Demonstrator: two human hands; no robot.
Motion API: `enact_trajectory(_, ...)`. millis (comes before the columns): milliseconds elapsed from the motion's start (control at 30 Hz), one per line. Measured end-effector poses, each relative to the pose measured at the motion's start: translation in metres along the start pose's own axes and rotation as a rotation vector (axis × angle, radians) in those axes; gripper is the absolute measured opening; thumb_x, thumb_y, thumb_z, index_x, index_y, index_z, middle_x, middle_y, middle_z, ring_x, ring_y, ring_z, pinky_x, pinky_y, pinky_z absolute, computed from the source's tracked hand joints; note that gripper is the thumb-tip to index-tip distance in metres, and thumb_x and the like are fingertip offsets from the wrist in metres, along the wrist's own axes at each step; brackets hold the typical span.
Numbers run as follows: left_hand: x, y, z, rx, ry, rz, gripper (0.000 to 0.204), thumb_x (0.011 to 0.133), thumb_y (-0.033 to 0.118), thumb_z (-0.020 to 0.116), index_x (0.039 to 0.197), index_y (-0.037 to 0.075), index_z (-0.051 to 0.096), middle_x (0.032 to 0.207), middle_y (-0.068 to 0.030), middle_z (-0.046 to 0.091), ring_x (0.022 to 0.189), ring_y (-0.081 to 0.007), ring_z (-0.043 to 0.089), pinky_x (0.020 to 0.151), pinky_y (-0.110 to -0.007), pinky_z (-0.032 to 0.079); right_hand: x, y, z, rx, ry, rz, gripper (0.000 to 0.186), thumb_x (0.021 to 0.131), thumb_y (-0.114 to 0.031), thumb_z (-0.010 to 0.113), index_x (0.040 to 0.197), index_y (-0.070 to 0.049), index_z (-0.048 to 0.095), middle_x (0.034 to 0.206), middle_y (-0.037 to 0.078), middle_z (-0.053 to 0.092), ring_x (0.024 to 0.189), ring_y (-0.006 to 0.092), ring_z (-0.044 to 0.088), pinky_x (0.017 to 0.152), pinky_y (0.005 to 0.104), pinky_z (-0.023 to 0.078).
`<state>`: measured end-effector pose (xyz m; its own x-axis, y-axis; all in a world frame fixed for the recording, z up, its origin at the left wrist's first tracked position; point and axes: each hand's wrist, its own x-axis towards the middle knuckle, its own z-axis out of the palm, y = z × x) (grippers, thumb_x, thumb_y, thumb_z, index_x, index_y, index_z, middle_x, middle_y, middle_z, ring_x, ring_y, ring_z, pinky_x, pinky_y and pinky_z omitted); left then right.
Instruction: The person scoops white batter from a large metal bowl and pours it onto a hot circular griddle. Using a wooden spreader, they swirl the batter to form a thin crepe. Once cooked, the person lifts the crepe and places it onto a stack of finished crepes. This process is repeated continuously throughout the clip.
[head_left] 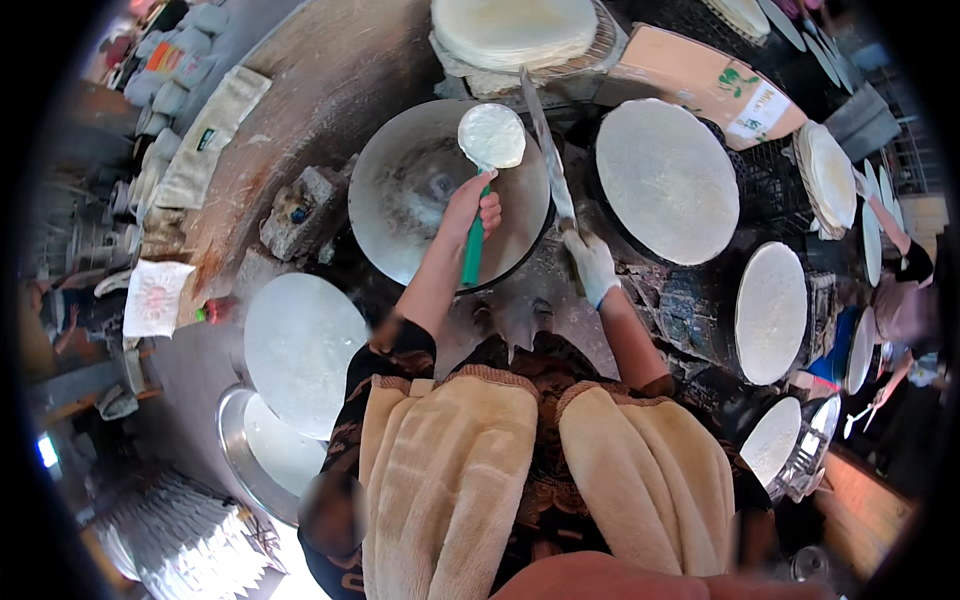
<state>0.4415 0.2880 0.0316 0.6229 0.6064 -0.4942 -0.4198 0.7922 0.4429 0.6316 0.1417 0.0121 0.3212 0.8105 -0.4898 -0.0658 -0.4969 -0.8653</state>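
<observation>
My left hand [468, 210] is closed round the green handle of a ladle [490, 137] full of pale batter, held over a wide, round metal griddle [398, 205] with scorched, bare patches. My right hand [590, 262], in a pale glove, grips a long, flat metal blade [545, 150] that points away from me along the griddle's right side. Just beyond that, a second round griddle carries a thin white sheet [666, 180] spread over its surface.
Pale round stacks [513, 25] sit at the back beside a cardboard box [700, 80]. More white-covered rounds [770, 312] stand rightward, where co-workers' arms [890, 225] show. Left are a white disc [300, 350], a metal basin [232, 440], stone blocks [305, 205] and a curved ledge [260, 140].
</observation>
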Motion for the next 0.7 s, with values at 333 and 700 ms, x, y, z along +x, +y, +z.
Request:
enact_trajectory(333,0.063,0.041,-0.032,0.923,0.235,0.422,0.036,0.089,0.024,0.056,0.123,0.013,0.055,0.058,-0.0054,0.054,0.043,-0.0176,0.052,0.042,-0.032,0.044,-0.045,0.03,0.007,0.069,0.096,0.105,0.041,0.09,-0.029,0.057,0.12,-0.001,0.058,0.096,0.007,0.064,0.086,0.012,0.057,0.077,0.0263,0.045)
enact_trajectory(700,0.014,0.127,-0.094,2.112,0.061,0.995,0.062,0.078,0.008,0.063,0.134,0.03,0.048,0.086,-0.0117,0.062,0.072,-0.0359,0.06,0.065,-0.046,0.049,-0.009,-0.006,0.096,0.127,-0.062,0.053,0.051,0.088,-0.031,0.061,0.129,-0.004,0.052,0.063,-0.002,0.054,0.047,0.0049,0.046,0.041,0.0251,0.038)
